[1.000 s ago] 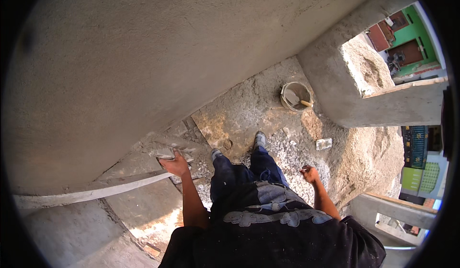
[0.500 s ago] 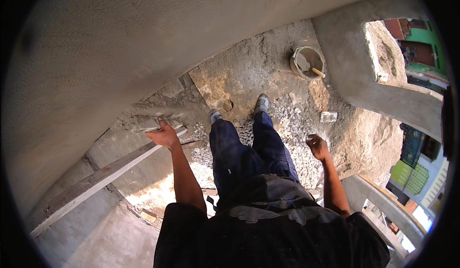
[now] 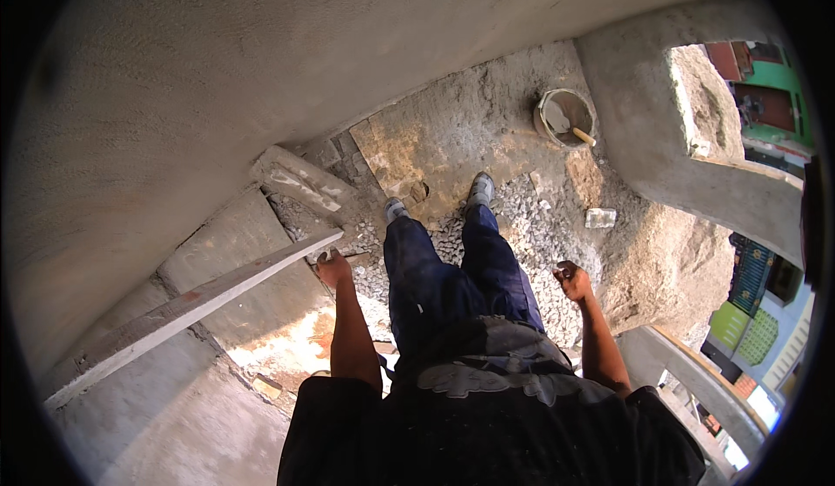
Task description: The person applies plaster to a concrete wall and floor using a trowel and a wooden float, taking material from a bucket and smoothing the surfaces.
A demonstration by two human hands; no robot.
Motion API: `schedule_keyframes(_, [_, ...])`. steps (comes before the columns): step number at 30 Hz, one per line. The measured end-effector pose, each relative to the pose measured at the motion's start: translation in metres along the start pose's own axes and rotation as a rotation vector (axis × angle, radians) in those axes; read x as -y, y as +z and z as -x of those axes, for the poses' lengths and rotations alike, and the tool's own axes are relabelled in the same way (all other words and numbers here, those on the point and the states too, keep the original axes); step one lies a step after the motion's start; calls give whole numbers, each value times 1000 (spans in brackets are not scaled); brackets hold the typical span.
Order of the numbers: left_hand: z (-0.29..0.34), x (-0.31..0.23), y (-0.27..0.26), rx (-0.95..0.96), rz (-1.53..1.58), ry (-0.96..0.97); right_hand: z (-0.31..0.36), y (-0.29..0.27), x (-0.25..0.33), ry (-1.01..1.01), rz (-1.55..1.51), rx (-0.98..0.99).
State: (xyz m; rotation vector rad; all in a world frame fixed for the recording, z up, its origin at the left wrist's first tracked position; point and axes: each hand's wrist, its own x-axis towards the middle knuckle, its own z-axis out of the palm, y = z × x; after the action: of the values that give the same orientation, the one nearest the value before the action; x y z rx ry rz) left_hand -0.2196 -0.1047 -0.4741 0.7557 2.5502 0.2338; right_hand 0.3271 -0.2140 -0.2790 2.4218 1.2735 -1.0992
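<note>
My left hand [image 3: 333, 269] hangs just beside the near end of a long straight beam [image 3: 217, 299]. Its fingers are loosely bent and apart, with nothing visible in them. Beyond it, a mortar-smeared grey board [image 3: 300, 179], perhaps a plastering float, rests at the foot of the plastered wall [image 3: 200, 95]. Over the gravel on the right, my right hand [image 3: 574, 281] is closed in a loose curl. A small pale spot shows between its thumb and fingers; whether it is a held thing I cannot make out.
A bucket [image 3: 564, 118] with grey mortar and a wooden-handled tool [image 3: 584, 136] stands ahead right. A pale block [image 3: 600, 217] lies by a sand heap [image 3: 670, 251]. Under my feet are loose gravel [image 3: 544, 269] and a stained board [image 3: 417, 156]. A low concrete wall [image 3: 739, 190] bounds the right.
My left hand has let go of the grey board and drawn back toward me. The board now rests against the wall's foot. My right hand has barely moved.
</note>
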Motion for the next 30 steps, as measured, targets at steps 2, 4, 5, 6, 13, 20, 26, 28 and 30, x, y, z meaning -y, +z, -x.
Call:
schedule_keyframes(2, [12,24,1,167,-51,-77,-8,1,-2,-149,39,-8])
schedule_keyframes(4, [20,38,-2,308,-37,-35,-20,-1,-3,-334,119,-3])
schedule_keyframes(5, [22,38,-5,397,-76,3,-27,-1,-1,-205,150,112])
schedule_keyframes(6, [22,36,-7,486,-116,42,-29,-2,0,-396,258,67])
schedule_keyframes(13, [-10,-9,-9,453,225,103,-20,4,2,-44,-256,6])
schedule_keyframes(20, [-60,-46,8,481,408,328,0,26,-32,122,-161,-34])
schedule_keyframes(26, [-133,-67,64,75,2,103,9,69,-68,163,-84,140])
schedule_keyframes(28, [-186,-46,94,-30,-43,6,-9,71,-79,184,5,156])
schedule_keyframes(30, [-207,-54,123,-75,-82,-71,-43,82,-105,186,11,204])
